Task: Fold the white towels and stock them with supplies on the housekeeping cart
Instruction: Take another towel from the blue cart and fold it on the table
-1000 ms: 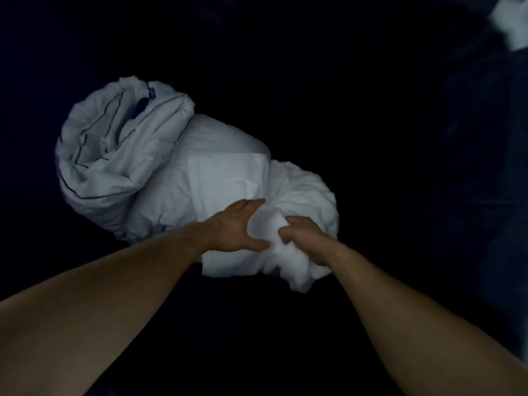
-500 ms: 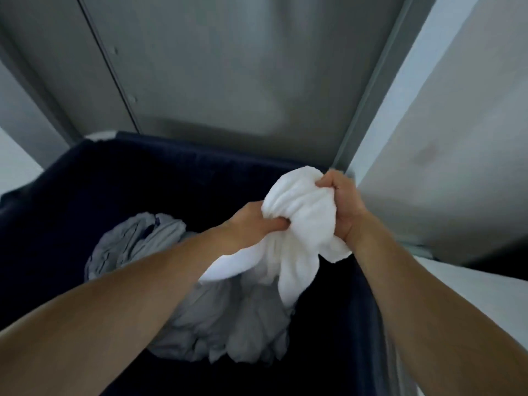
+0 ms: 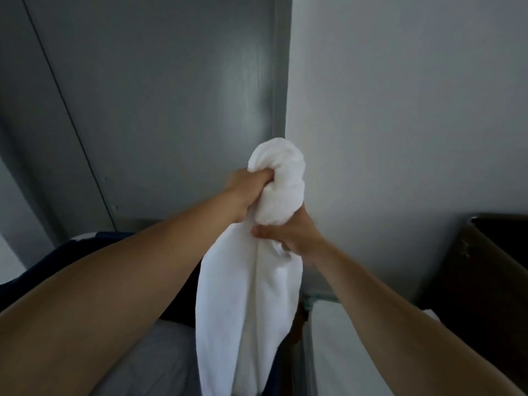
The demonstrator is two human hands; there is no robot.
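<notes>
A white towel (image 3: 251, 295) hangs bunched in front of me, lifted high above the dark blue laundry bag (image 3: 68, 255). My left hand (image 3: 243, 192) grips the towel's bunched top from the left. My right hand (image 3: 288, 235) is closed on it just below, from the right. The long lower part of the towel dangles straight down past the frame's bottom edge. Grey-white linen (image 3: 160, 358) lies in the bag beneath my left forearm.
A grey door (image 3: 160, 104) and its frame stand directly ahead, with a pale wall (image 3: 400, 110) to the right. A dark wooden cabinet (image 3: 485, 275) is at the right edge. A white surface (image 3: 340, 352) lies low between the bag and the cabinet.
Both hands have pulled the towel up out of the laundry bag to chest height. The view has tilted up from the bag's dark inside to the door and wall.
</notes>
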